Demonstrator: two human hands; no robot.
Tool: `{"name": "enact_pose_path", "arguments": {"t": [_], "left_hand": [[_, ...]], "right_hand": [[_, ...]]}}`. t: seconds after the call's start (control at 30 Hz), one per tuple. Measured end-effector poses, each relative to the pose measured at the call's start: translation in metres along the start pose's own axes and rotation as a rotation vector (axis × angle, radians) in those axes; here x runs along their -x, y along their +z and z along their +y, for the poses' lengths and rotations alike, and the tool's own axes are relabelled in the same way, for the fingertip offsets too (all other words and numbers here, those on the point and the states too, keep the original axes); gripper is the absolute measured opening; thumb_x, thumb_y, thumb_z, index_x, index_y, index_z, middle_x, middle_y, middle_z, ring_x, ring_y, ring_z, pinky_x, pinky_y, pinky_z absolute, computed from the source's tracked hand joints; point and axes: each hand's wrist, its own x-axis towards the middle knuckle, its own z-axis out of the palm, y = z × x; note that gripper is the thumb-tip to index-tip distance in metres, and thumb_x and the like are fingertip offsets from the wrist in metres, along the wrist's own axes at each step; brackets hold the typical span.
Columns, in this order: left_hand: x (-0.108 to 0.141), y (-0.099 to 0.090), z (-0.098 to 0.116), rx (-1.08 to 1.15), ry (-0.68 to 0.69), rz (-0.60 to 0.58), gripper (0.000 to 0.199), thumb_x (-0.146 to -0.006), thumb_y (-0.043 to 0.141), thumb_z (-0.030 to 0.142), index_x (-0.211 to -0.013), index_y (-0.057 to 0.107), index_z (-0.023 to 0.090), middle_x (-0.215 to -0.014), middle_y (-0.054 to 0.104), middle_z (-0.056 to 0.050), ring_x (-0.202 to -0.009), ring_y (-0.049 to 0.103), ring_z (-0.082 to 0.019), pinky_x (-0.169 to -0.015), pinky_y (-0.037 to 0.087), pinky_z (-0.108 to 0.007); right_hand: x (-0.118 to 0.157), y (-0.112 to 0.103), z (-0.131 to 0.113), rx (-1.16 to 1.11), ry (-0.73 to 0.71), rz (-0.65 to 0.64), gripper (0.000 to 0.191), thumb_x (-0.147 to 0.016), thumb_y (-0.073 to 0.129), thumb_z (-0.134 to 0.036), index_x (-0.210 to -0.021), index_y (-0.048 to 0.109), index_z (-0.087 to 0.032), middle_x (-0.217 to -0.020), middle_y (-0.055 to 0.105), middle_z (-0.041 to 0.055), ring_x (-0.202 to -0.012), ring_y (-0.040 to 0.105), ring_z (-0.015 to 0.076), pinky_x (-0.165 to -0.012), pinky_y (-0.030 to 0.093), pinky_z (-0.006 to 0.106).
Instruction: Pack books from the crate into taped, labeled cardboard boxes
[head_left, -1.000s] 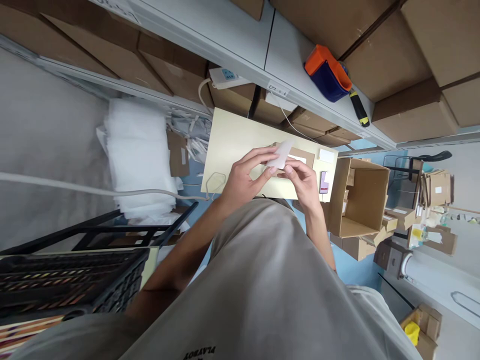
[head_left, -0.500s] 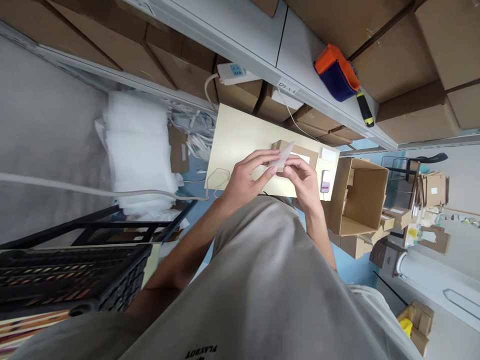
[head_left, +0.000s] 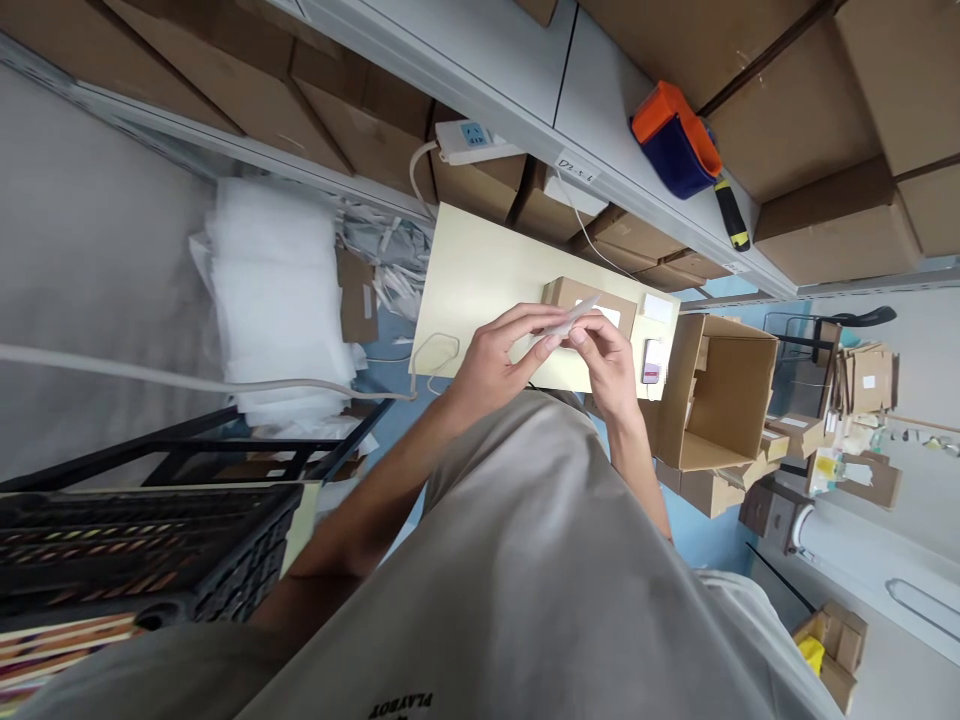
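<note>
Between my two hands is a thin, whitish, translucent sheet (head_left: 576,314), seen nearly edge-on; whether it is paper or a small plastic bag I cannot tell. My left hand (head_left: 496,358) pinches its left side between thumb and fingers. At its right side, the thumb and fingertips of my right hand (head_left: 606,360) close on it. Just behind the hands, a small cardboard box (head_left: 556,291) with a white label lies on the pale yellow table (head_left: 469,270). To the right of my right hand a phone (head_left: 651,362) rests on the tabletop near a small white box (head_left: 658,308).
An open cardboard carton (head_left: 727,395) stands right of the table. Above runs a grey shelf (head_left: 600,110) carrying an orange and blue holder (head_left: 675,140) and a yellow-black cutter (head_left: 730,215). White foam sheets (head_left: 274,290) hang at left, with a cable (head_left: 300,384) crossing near them.
The whitish sheet has tilted flatter, so less of its face shows. Both hands stay almost in place, fingers shifting slightly around it.
</note>
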Motion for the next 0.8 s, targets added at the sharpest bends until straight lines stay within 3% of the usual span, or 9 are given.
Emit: {"name": "enact_pose_path", "arguments": {"t": [0.27, 0.57, 0.67, 0.8], "left_hand": [[-0.001, 0.007, 0.007, 0.099, -0.119, 0.042, 0.042, -0.107, 0.072, 0.064, -0.118, 0.083, 0.024, -0.118, 0.083, -0.010, -0.108, 0.082, -0.024, -0.100, 0.071, -0.040], [0.000, 0.011, -0.001, 0.253, -0.261, 0.085, 0.039, -0.102, 0.078, 0.062, -0.100, 0.077, 0.023, -0.117, 0.085, -0.011, -0.113, 0.081, -0.027, -0.102, 0.068, -0.042], [-0.001, 0.011, -0.016, 0.309, -0.343, 0.203, 0.029, -0.094, 0.083, 0.050, -0.092, 0.075, 0.022, -0.108, 0.084, -0.008, -0.105, 0.080, -0.025, -0.096, 0.068, -0.040], [0.001, 0.006, -0.049, 0.518, -0.539, 0.489, 0.028, -0.084, 0.082, 0.045, -0.083, 0.065, 0.023, -0.093, 0.078, -0.004, -0.094, 0.077, -0.022, -0.085, 0.066, -0.034]], "right_hand": [[0.003, 0.001, -0.002, 0.090, -0.006, 0.012, 0.046, -0.100, 0.076, -0.077, -0.099, 0.075, -0.031, -0.109, 0.070, 0.0052, -0.108, 0.069, 0.0249, -0.096, 0.064, 0.042], [0.007, 0.001, 0.006, 0.114, -0.025, 0.002, 0.040, -0.104, 0.074, -0.069, -0.100, 0.071, -0.030, -0.110, 0.068, 0.0052, -0.107, 0.066, 0.0233, -0.089, 0.061, 0.037], [0.009, 0.000, 0.016, 0.106, -0.032, 0.003, 0.036, -0.105, 0.073, -0.063, -0.099, 0.070, -0.028, -0.107, 0.065, 0.0047, -0.103, 0.065, 0.0222, -0.087, 0.060, 0.036], [0.009, -0.014, 0.035, 0.166, 0.004, 0.032, 0.028, -0.103, 0.071, -0.054, -0.094, 0.068, -0.027, -0.104, 0.065, 0.0043, -0.102, 0.064, 0.0218, -0.084, 0.058, 0.034]]}}
